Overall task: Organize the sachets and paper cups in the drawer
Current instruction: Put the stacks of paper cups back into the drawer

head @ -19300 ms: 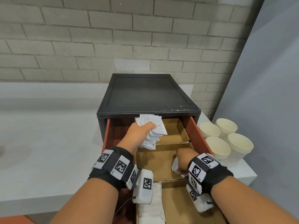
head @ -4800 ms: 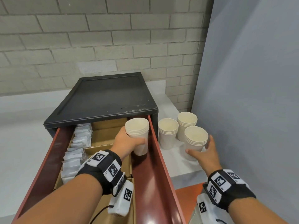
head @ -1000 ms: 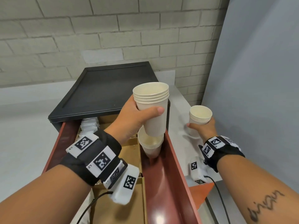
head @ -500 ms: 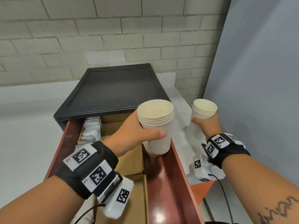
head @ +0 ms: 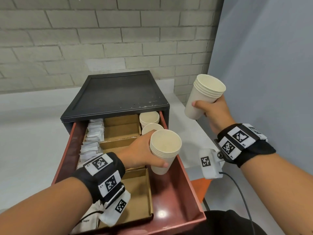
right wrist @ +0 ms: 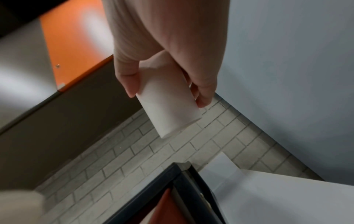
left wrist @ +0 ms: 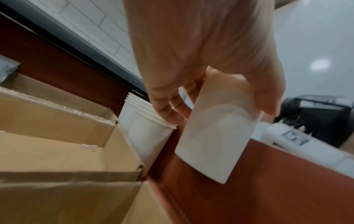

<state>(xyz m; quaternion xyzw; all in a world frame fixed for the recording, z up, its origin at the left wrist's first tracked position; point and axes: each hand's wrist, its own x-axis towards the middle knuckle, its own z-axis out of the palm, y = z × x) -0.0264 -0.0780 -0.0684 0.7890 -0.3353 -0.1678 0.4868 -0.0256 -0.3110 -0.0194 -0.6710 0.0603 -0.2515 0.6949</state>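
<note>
My left hand (head: 144,155) grips a stack of cream paper cups (head: 163,150) upright just above the right channel of the open red drawer (head: 182,203). Behind it two more cup stacks (head: 149,119) stand in that channel. In the left wrist view the held stack (left wrist: 218,136) hangs beside a standing stack (left wrist: 145,130). My right hand (head: 211,111) holds another cup stack (head: 205,95) tilted in the air to the right of the black cabinet (head: 116,95); the right wrist view shows the fingers (right wrist: 203,91) wrapped round this stack (right wrist: 168,109). White sachets (head: 94,134) fill the drawer's left column.
Cardboard dividers (head: 122,131) split the drawer into compartments. The cabinet sits on a white counter (head: 30,133) against a brick wall (head: 101,39). A grey panel (head: 271,65) rises on the right. An orange surface (head: 199,185) shows below the counter edge.
My left hand has lowered its cup stack toward the drawer's right channel, nearer the front. My right hand has lifted the last stack off the counter and tilted it in the air.
</note>
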